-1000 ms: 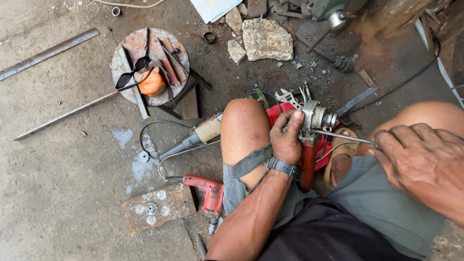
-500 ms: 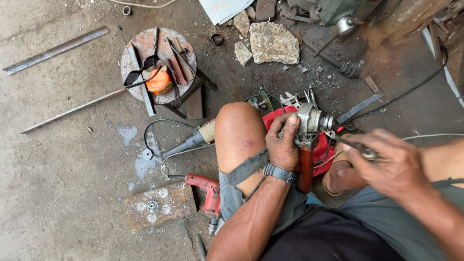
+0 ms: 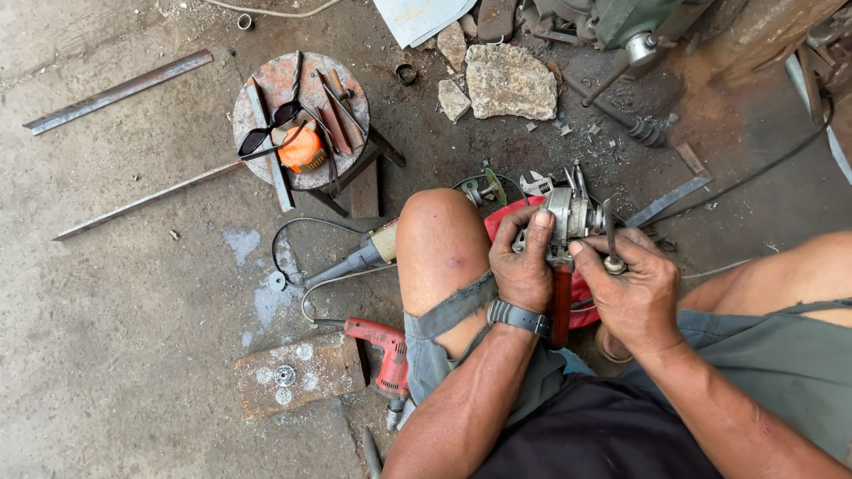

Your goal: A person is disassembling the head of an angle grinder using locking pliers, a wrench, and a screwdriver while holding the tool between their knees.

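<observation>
My left hand (image 3: 524, 262) grips the body of a power tool with a grey metal head (image 3: 568, 213) and a dark red handle (image 3: 561, 302), held between my knees. My right hand (image 3: 630, 279) is closed around a thin dark metal tool (image 3: 610, 232) whose shaft stands up beside the grey head. A black wristband sits on my left wrist. A red basin (image 3: 501, 226) lies under the tool.
A round metal stool (image 3: 302, 115) carries dark glasses, an orange tape measure and metal strips. An angle grinder (image 3: 355, 259), a red drill (image 3: 383, 350), a rusty plate (image 3: 297, 372), two long steel bars (image 3: 120, 90) and stone blocks (image 3: 508, 82) lie on the concrete floor.
My right hand has moved left from beside my right knee, bringing the thin tool up against the grey head. The left hand keeps its grip.
</observation>
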